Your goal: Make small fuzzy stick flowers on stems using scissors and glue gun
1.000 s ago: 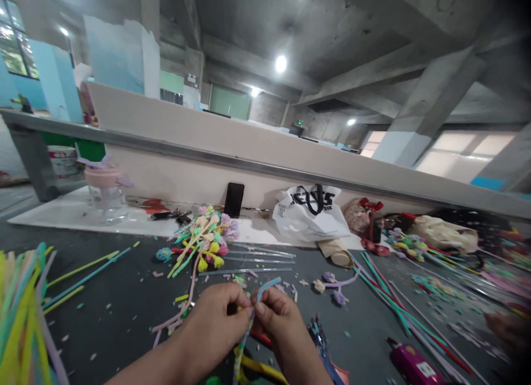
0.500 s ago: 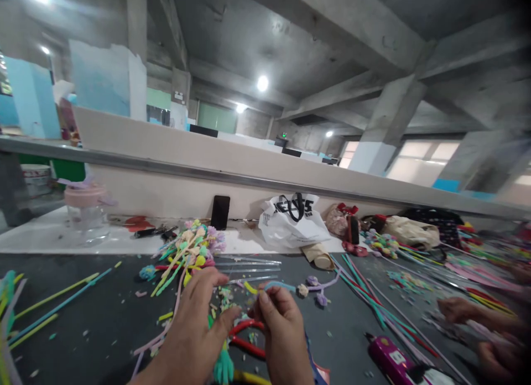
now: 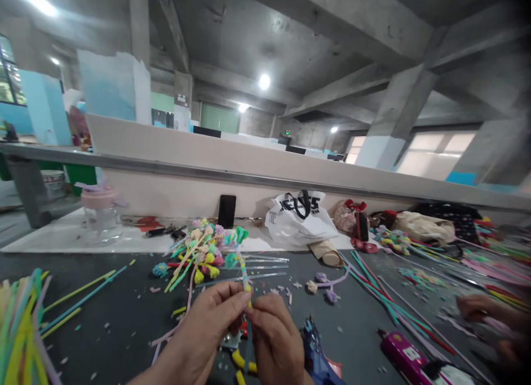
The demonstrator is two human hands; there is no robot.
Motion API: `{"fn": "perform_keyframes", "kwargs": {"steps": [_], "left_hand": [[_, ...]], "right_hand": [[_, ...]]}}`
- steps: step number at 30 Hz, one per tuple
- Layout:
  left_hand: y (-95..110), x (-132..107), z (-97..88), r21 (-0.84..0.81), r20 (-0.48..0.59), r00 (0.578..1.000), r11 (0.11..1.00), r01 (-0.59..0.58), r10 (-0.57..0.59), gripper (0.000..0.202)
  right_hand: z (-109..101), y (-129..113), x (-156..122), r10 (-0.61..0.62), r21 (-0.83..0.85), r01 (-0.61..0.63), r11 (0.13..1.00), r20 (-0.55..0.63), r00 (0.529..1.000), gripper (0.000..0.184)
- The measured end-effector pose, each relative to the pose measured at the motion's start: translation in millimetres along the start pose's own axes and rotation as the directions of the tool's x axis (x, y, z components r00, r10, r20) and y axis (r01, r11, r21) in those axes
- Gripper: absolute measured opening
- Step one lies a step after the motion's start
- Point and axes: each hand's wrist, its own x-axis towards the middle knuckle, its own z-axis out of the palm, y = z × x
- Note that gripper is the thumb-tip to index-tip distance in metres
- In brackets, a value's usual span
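Observation:
My left hand (image 3: 213, 321) pinches an upright pipe-cleaner flower stem (image 3: 244, 273) between thumb and fingers. Green fuzzy flowers (image 3: 237, 237) top this stem. Close against it on the right, my right hand (image 3: 277, 327) has its fingers closed at the lower part of the stem, where a bit of yellow shows; a blue strand (image 3: 249, 349) hangs below between the hands. Under the hands lie yellow curved handles (image 3: 238, 360) and a bit of red, partly hidden. A pile of fuzzy pipe-cleaner flowers (image 3: 199, 246) lies just beyond my left hand.
Loose pipe cleaners (image 3: 20, 324) lie at left, more strands (image 3: 373, 285) at right. A dark blue tool (image 3: 315, 352) and a purple tool (image 3: 402, 354) sit near the front. Behind stand a phone (image 3: 227, 211), a white bag (image 3: 301, 222) and a jar (image 3: 102, 219). Another person's hands (image 3: 477, 307) are at right.
My left hand has closed on the stem and come beside my right hand. The green flowers have risen from low between my hands to upright above them. The view has shifted slightly left.

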Motion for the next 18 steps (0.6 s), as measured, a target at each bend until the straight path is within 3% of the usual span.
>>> {"fn": "perform_keyframes", "kwargs": {"steps": [6,9,11,13,14,15,16,18], "left_hand": [[-9.2,5.0,-8.5,0.039,0.021,0.999,0.999,-0.034,0.033,0.019],[-11.1,7.3,-11.1,0.010,0.008,0.998,0.998,-0.070,0.070,0.019],[-11.8,9.9,-12.5,0.041,-0.022,0.996,0.996,-0.080,0.081,0.018],[-12.9,13.3,-14.2,0.103,-0.050,0.995,0.992,-0.079,0.084,0.017],[-13.7,15.0,-15.2,0.135,-0.063,0.994,0.988,-0.077,0.086,0.017],[-14.4,16.5,-16.4,0.163,-0.078,0.993,0.984,-0.077,0.091,0.018],[-15.2,17.9,-17.6,0.188,-0.091,0.991,0.979,-0.080,0.099,0.018],[-15.9,19.6,-19.8,0.236,-0.109,0.987,0.968,-0.086,0.115,0.020]], "right_hand": [[-0.1,4.6,-7.7,0.057,-0.041,-0.052,0.998,0.107,0.993,0.044],[0.8,6.3,-11.3,0.222,0.037,-0.225,0.974,0.064,0.973,0.030],[2.3,5.9,-12.0,0.457,0.154,-0.450,0.880,-0.015,0.889,0.014],[4.1,4.8,-11.5,0.663,0.258,-0.637,0.726,-0.016,0.749,0.008],[4.7,4.3,-10.9,0.713,0.271,-0.689,0.672,0.016,0.701,0.012],[5.1,4.1,-10.2,0.729,0.250,-0.714,0.653,0.046,0.683,0.015],[5.1,4.2,-9.4,0.721,0.201,-0.717,0.667,0.064,0.690,0.017],[4.2,5.4,-8.3,0.660,0.052,-0.663,0.747,0.064,0.748,0.015]]}}
